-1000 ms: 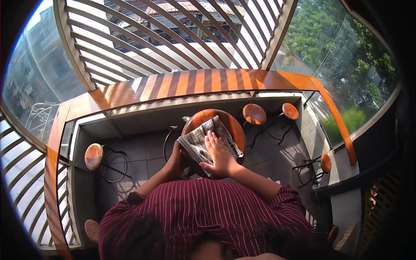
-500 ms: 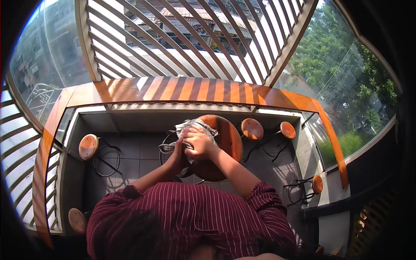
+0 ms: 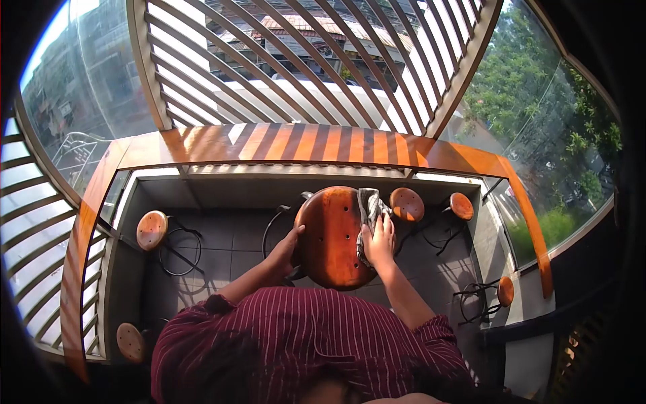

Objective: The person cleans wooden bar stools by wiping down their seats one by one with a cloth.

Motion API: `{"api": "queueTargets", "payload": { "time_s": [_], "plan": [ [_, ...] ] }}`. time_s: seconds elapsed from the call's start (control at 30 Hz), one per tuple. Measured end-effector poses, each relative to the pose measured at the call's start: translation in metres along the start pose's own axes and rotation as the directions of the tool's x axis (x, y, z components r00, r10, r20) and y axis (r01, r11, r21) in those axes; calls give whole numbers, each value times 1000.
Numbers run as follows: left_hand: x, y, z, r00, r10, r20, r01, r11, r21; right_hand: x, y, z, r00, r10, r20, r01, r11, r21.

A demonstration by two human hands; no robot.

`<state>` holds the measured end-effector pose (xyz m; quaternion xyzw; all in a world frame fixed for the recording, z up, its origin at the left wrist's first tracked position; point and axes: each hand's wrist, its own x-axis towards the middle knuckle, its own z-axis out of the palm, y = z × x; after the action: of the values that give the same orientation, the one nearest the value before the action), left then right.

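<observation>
A round wooden stool (image 3: 330, 236) is held up close in front of my body, its reddish-brown seat facing me with several small holes in it. Its left rim is gripped by my left hand (image 3: 291, 244). On the right side of the seat, my right hand (image 3: 381, 237) presses a grey and white checked cloth (image 3: 367, 212) against the surface near the edge. The cloth hangs bunched and partly hidden under my fingers. Dark metal legs show behind the seat at the left.
Further round stools (image 3: 153, 231) with dark metal legs stand left and right on the grey tiled floor (image 3: 215, 259). A long wooden counter (image 3: 303, 145) runs along the slatted screen and windows, bending toward me at both sides.
My hands were together on the bunched cloth at the seat's upper left. Now they are apart: the left grips the rim, and the right has carried the cloth to the seat's right side.
</observation>
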<state>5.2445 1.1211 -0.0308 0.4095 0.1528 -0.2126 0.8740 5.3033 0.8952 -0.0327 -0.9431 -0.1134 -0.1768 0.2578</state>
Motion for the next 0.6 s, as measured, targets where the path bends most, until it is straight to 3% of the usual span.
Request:
{"api": "queueTargets", "payload": {
  "time_s": [0.1,0.17,0.23,0.3,0.37,0.4,0.43,0.5,0.57,0.6],
  "plan": [
    [-6,2,5,998,-22,56,18,998,64,-36,-8,-10,970,-222,99,232,966,-110],
    [-7,0,5,994,-34,107,21,993,120,-24,-12,-25,942,-293,162,304,952,-47],
    [-11,-4,16,998,-26,50,20,992,128,10,2,-14,950,-306,-56,299,949,-102],
    [-14,-6,25,1000,-23,-5,23,991,128,49,6,-4,997,-71,-41,75,992,105],
    [-11,-4,31,996,36,86,-40,998,48,77,-5,9,994,-102,-37,105,991,82],
    [-10,-1,28,984,18,176,-29,998,58,85,-19,11,987,-159,7,158,987,36],
    [-8,2,24,985,-18,171,16,1000,16,88,-36,13,976,-214,50,214,977,-5],
    [-1,5,10,964,-66,256,97,989,-108,82,-63,20,856,-512,68,511,859,37],
    [-2,11,4,952,-97,291,149,975,-163,64,-89,20,702,-689,181,668,725,170],
    [-2,13,5,943,14,333,51,981,-185,49,-103,17,631,-729,264,724,676,138]
  ]
}}
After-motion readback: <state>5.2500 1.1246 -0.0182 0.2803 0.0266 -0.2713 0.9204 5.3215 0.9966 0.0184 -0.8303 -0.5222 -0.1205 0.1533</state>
